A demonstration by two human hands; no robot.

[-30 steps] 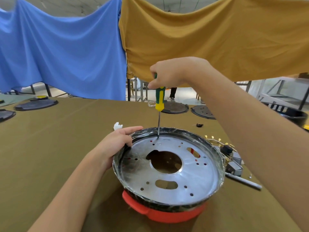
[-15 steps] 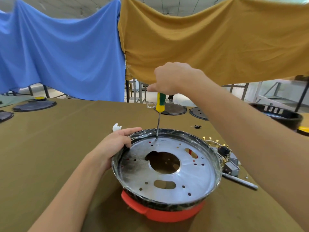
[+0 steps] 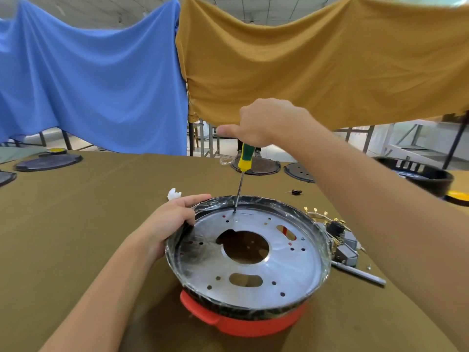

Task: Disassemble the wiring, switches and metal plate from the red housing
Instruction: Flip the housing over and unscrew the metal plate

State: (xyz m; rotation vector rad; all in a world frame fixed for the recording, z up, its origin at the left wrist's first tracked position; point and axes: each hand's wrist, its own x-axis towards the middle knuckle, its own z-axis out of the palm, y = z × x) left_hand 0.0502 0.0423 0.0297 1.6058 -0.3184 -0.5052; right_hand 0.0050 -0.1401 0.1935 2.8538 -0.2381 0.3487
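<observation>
At the far left of the olive-covered desk [image 3: 76, 224] lie dark round lids [image 3: 48, 162], with a blue cloth [image 3: 88, 80] hanging behind them. The left hand [image 3: 172, 222] curls its fingers over the left rim of the red housing [image 3: 243, 322], gripping it; a small white scrap [image 3: 174, 193] sits just behind the fingers. The housing stands upside down near the desk's front edge, and the shiny metal plate [image 3: 253, 273] with its holes lies in its top. The right hand [image 3: 264, 123] is closed round the green and yellow screwdriver [image 3: 245, 158], held almost upright with its tip on the plate's far edge. Right of the housing lie wires and grey switches [image 3: 342, 246]. A mustard cloth [image 3: 317, 67] hangs behind.
</observation>
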